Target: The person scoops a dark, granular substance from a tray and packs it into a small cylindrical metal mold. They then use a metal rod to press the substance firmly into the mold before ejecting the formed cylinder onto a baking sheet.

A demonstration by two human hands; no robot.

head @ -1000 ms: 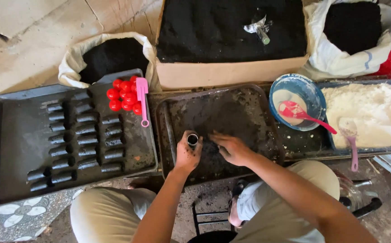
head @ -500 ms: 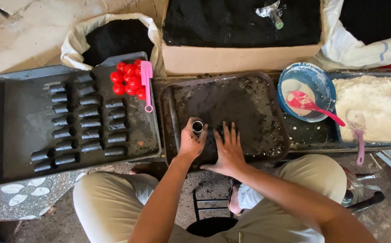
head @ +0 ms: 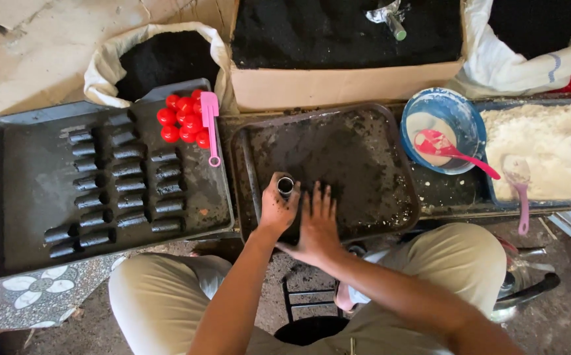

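Tube (head: 285, 186) upright on sooty tray (head: 364, 131) — cracked concrete floor (head: 29, 52).

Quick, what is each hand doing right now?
Left hand: closed around a small upright dark tube.
Right hand: open, fingers spread, palm flat on the dark tray, holding nothing.

The far half of the dark middle tray (head: 338, 138) lay bare, open to a reach, while its near left edge was taken by the left hand (head: 277, 209), the small tube (head: 286, 185) and the flat right hand (head: 317, 223). At left, rows of black cylinders (head: 111, 184), red caps (head: 183, 119) and a pink spatula (head: 210, 125) crowded the left tray (head: 16, 197). Upper frame, the cardboard box (head: 345, 85) blocked the way; right, the blue bowl (head: 443, 115).
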